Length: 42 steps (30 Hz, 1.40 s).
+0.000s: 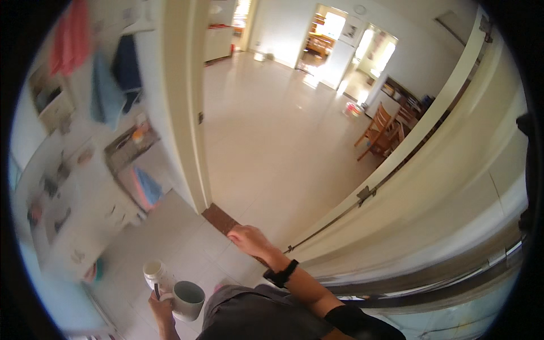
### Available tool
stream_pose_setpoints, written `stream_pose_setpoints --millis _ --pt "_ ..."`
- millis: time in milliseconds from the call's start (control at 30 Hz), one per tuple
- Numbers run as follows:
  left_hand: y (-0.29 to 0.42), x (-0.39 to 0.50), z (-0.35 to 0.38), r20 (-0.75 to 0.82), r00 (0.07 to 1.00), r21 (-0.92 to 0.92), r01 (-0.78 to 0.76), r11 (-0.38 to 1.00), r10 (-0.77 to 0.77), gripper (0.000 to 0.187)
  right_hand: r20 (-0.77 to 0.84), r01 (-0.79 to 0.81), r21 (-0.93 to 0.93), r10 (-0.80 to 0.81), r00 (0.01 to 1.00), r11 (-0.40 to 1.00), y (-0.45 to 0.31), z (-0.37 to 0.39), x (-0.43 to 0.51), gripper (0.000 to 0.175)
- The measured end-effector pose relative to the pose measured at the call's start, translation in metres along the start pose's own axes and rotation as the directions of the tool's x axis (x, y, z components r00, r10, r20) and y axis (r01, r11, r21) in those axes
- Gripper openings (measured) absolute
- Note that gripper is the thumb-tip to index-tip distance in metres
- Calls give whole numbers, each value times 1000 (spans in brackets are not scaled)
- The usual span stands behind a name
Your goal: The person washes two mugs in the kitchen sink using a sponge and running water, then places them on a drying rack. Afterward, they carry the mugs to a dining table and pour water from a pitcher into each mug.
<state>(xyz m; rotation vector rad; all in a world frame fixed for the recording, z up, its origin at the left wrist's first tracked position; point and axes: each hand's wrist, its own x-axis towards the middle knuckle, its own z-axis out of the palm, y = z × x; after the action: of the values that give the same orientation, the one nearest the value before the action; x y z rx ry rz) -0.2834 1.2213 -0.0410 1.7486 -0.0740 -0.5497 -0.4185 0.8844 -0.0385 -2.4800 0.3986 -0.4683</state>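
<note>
At the bottom left, my left hand (161, 309) grips the handle of a pale mug (188, 301) with a grey-green inside. A white jar-like container (155, 272) with an open mouth is just above the same hand, beside the mug; whether my fingers also hold it is hard to tell. My right hand (248, 239), with a black watch (281, 274) on its wrist, reaches forward over the brown door threshold (219, 219). Its fingers are curled, and no object shows in them.
A cream door frame (187, 106) rises at the left, and an open cream door (425, 204) spans the right. Left stands a washroom cabinet (89, 221) below hanging towels (106, 91). Beyond the doorway are a tiled floor (272, 140), a wooden chair (378, 125) and a white fridge (340, 55).
</note>
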Motion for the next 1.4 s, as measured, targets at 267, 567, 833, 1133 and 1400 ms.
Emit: stream_pose_setpoints --millis 267,567,833,1133,1400 --pt "80 221 164 323 922 174 -279 944 213 17 -459 -619 -177 493 740 765 225 -104 3 20" --pt "195 349 411 521 847 360 -333 872 109 29 -51 -862 -127 865 500 491 474 -233 55 30" --pt "228 477 681 492 871 286 -158 945 -3 56 -320 -903 2 855 407 430 656 -388 44 39" --pt "301 470 1137 934 332 34 -445 895 130 39 -157 -987 149 985 -74 -51 702 -435 -79 38" --pt "308 255 1476 981 -194 -150 -694 705 18 24 39 -918 337 977 -208 -209 844 -490 -115 39"
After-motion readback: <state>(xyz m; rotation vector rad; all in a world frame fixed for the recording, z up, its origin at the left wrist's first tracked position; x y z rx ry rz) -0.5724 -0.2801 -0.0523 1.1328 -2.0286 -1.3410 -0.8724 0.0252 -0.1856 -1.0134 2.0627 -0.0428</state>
